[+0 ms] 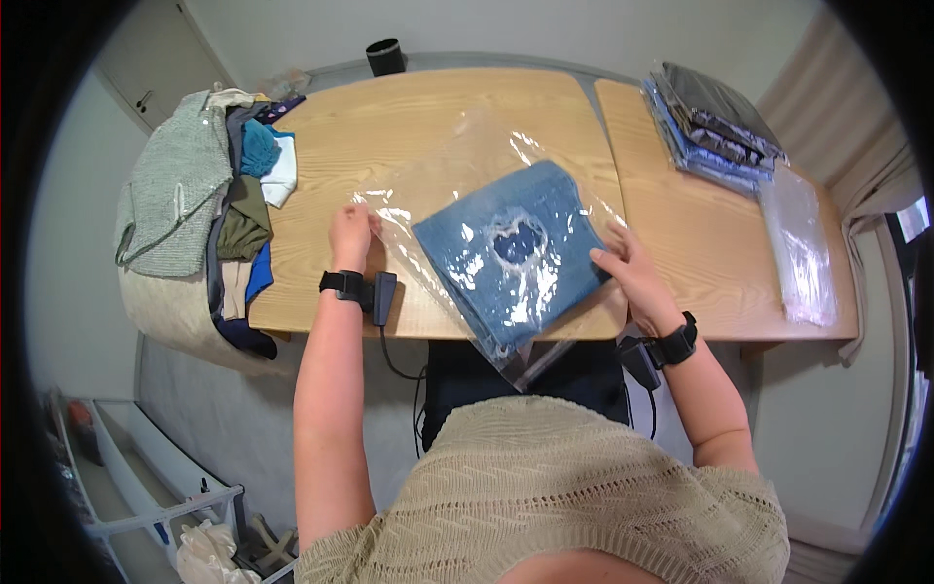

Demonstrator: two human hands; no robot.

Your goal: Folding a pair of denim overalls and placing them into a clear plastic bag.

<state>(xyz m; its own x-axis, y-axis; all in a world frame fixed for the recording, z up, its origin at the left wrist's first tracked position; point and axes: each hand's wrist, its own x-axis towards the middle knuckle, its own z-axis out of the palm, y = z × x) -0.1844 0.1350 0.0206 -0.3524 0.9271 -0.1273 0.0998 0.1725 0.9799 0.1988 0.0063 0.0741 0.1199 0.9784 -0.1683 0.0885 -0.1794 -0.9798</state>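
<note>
A folded blue denim garment (455, 234) with a frayed white-edged patch lies inside a clear plastic bag (471, 141), turned at a slant on the table. The bag's near corner hangs past the front edge. My left hand (352, 234) has its fingers closed on the bag's left corner, away from the denim. At the right side, my right hand (634, 274) grips the bag's edge beside the denim, thumb on top and fingers partly hidden. Each wrist wears a black strap with a small box and cable.
Loose clothes, with a grey-green knit (180, 185) on top, are heaped at the table's (370, 112) left end. On the right stand a stack of bagged garments (715, 127) and a pile of clear bags (798, 243). A divided bin (146, 457) sits low at left.
</note>
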